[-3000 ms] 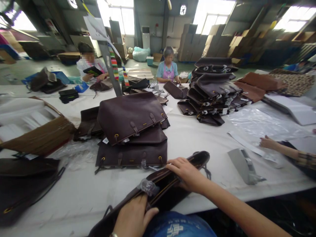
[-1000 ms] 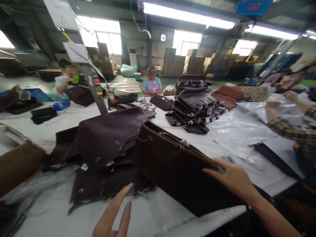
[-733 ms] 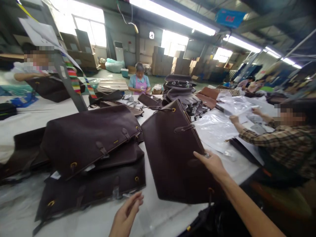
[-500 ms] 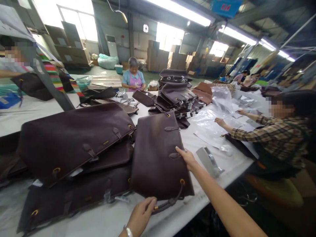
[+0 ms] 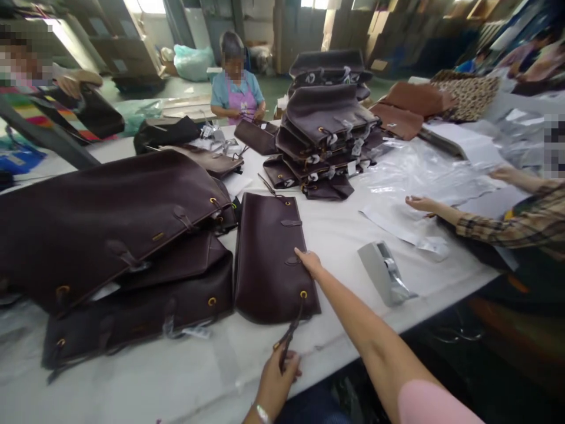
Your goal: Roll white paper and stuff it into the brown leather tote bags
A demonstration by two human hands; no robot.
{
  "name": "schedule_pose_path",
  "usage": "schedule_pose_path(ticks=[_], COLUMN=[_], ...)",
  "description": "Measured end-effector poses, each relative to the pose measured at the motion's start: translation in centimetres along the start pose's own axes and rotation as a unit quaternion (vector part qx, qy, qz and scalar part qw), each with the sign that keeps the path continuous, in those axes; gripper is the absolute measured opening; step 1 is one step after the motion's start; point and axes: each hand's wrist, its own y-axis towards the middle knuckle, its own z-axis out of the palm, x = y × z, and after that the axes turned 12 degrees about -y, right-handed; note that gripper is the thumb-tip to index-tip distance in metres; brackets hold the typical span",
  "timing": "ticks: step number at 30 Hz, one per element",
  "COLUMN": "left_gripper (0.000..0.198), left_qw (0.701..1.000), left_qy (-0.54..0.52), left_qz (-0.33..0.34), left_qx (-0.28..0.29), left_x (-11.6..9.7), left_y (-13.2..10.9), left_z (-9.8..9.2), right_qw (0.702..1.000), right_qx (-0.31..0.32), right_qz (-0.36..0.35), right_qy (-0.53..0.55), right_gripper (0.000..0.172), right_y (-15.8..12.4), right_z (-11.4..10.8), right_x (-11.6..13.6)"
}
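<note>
- A white table (image 5: 132, 391) is spread under the work; clock positions are read from the brown bag (image 5: 269, 259) held at its middle.
- A co-worker in a purple apron (image 5: 243, 103) is seated near 12 o'clock, beyond the table.
- A tall stack of dark bags (image 5: 326, 118) is heaped at 1 o'clock.
- A looser pile of bags (image 5: 119, 200) is spread between 9 and 10 o'clock, its lowest bag just beside the brown bag.
- Clear plastic sheeting (image 5: 410, 168) is laid out at 2 o'clock; near it a co-worker's hand (image 5: 421, 204) is extended from a plaid sleeve (image 5: 498, 227).
- The brown bag itself is laid on the table, its tabs and eyelets turned to its 3 o'clock edge.
- A grey tape dispenser (image 5: 382, 274) is placed at 3 o'clock, apart from the bag.
- That same edge is pinched by the right hand (image 5: 310, 263) — thumb on the upper face, other fingers mostly hidden.
- At 6 o'clock a thin strap (image 5: 289, 335) is gripped in the curled left hand (image 5: 279, 372).
- The strap is threaded through a gold eyelet (image 5: 303, 294).
</note>
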Motion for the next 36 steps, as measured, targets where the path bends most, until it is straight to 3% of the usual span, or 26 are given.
schedule_pose_path(ticks=[2,4,6,7,8,11,13,16,19,21,23,26,30,32,36], left_gripper=[0.068,0.063,0.058,0.056,0.055,0.053,0.047,0.036,0.035,0.038,0.038,0.035,0.033,0.046,0.063], left_qw=[0.998,0.989,0.969,0.955,0.942,0.924,0.94,0.963,0.985,0.996,0.993,0.961,0.85,0.813,0.779], left_qy=[-0.058,-0.136,-0.226,-0.27,-0.306,-0.332,-0.28,-0.223,-0.117,0.01,0.109,0.227,0.416,0.467,0.507], left_qz=[-0.026,-0.058,-0.085,-0.094,-0.098,-0.065,-0.033,-0.073,-0.121,-0.081,-0.002,0.136,0.321,0.344,0.316], left_qx=[-0.021,-0.031,-0.057,-0.076,-0.099,-0.177,-0.192,-0.13,-0.037,-0.023,-0.054,-0.077,-0.014,0.06,0.189], left_x=[-0.8,-1.3,-1.4,-1.3,-1.3,-1.1,-1.0,-0.5,0.2,0.2,-0.6,-2.9,-5.5,-6.0,-6.8], left_y=[0.2,0.0,-0.5,-0.7,-0.8,-0.5,0.0,0.3,0.7,1.4,2.6,5.1,8.8,10.3,11.6], left_z=[1.4,2.6,3.8,4.3,4.7,5.0,4.4,3.4,2.6,2.3,2.3,3.4,5.4,5.2,2.5], right_qw=[0.998,0.989,0.972,0.973,0.981,0.983,0.966,0.934,0.905,0.905,0.909,0.904,0.88,0.872,0.877], right_qx=[-0.03,-0.066,-0.08,-0.065,-0.016,0.183,0.239,0.249,0.204,0.154,0.107,0.057,0.022,0.03,0.073], right_qz=[-0.031,-0.109,-0.196,-0.198,-0.169,-0.018,0.057,0.101,0.119,0.139,0.151,0.149,0.16,0.169,0.152], right_qy=[-0.036,-0.07,-0.102,-0.099,-0.089,-0.007,0.074,0.234,0.353,0.371,0.372,0.396,0.446,0.458,0.45], right_gripper=[0.055,0.062,0.051,0.042,0.038,0.051,0.055,0.055,0.042,0.033,0.026,0.015,0.006,0.018,0.028], right_y=[-0.6,-2.8,-6.2,-8.2,-10.1,-14.8,-16.4,-16.6,-15.9,-15.7,-15.8,-15.9,-14.7,-13.8,-13.3], right_z=[-1.0,-2.4,-3.8,-4.3,-4.6,-3.9,-2.5,-0.6,0.8,1.6,2.5,3.6,4.0,3.6,2.3], right_x=[-0.3,-1.4,-3.7,-5.2,-6.9,-11.7,-13.6,-14.2,-13.9,-14.1,-14.7,-15.3,-15.5,-15.8,-16.8])
